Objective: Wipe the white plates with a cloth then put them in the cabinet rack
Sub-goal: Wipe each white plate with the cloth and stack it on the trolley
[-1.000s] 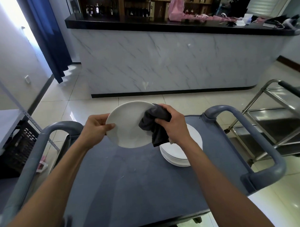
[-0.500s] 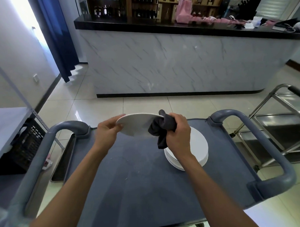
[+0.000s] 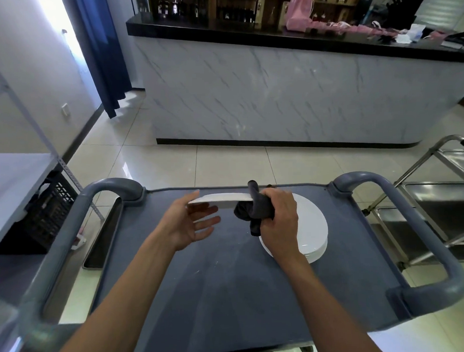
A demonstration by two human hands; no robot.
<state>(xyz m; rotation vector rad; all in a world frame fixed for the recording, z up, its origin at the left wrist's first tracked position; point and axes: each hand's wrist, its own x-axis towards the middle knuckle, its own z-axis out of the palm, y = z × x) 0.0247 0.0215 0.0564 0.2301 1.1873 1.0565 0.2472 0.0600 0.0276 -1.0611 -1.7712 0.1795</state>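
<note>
I hold a white plate (image 3: 221, 200) nearly flat and edge-on above the grey cart top (image 3: 229, 294). My left hand (image 3: 190, 224) is at its left rim, thumb on top and fingers spread loosely underneath. My right hand (image 3: 280, 221) grips a dark grey cloth (image 3: 256, 212) folded over the plate's right rim. Below my right hand, a stack of white plates (image 3: 314, 225) sits on the right side of the cart. No cabinet rack is in view.
Grey cart handles rise at the left (image 3: 70, 234) and right (image 3: 417, 235). A steel trolley (image 3: 437, 203) stands to the right. On the left are a metal shelf (image 3: 13, 183), a black crate (image 3: 48, 208) and a steel tray (image 3: 104, 233). A marble counter (image 3: 275, 95) is ahead.
The plate has tipped from facing me to nearly level. My left fingers have loosened and spread beneath it. The cloth now wraps the right rim.
</note>
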